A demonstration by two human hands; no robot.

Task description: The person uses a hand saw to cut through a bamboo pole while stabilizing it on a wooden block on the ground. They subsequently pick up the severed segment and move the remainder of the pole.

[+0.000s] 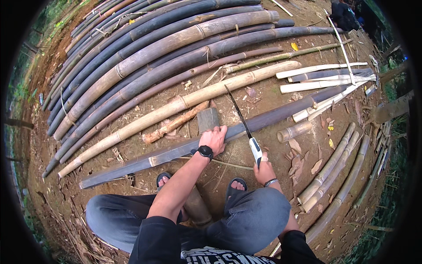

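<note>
A long dark bamboo pole (pixel 281 113) lies slantwise in front of my knees, from lower left to upper right. My left hand (pixel 214 140) presses on it with the fingers bent over its far side, gripping it. To the right, my right hand (pixel 264 170) is closed around the white handle of a handsaw (pixel 241 115). The saw's thin dark blade crosses over the pole and points away from me. Whether its teeth have cut into the bamboo I cannot tell. Just beyond my left hand is a grey block (pixel 208 119), partly hidden by it.
Beyond lie a pale bamboo pole (pixel 154 116), a rough stick (pixel 176 123) and many dark bamboo poles (pixel 171 64). Rightward are a short bamboo piece (pixel 294 131), pale split strips (pixel 316 84) and cut bamboo lengths (pixel 327 165). My sandalled foot (pixel 238 185) rests nearby.
</note>
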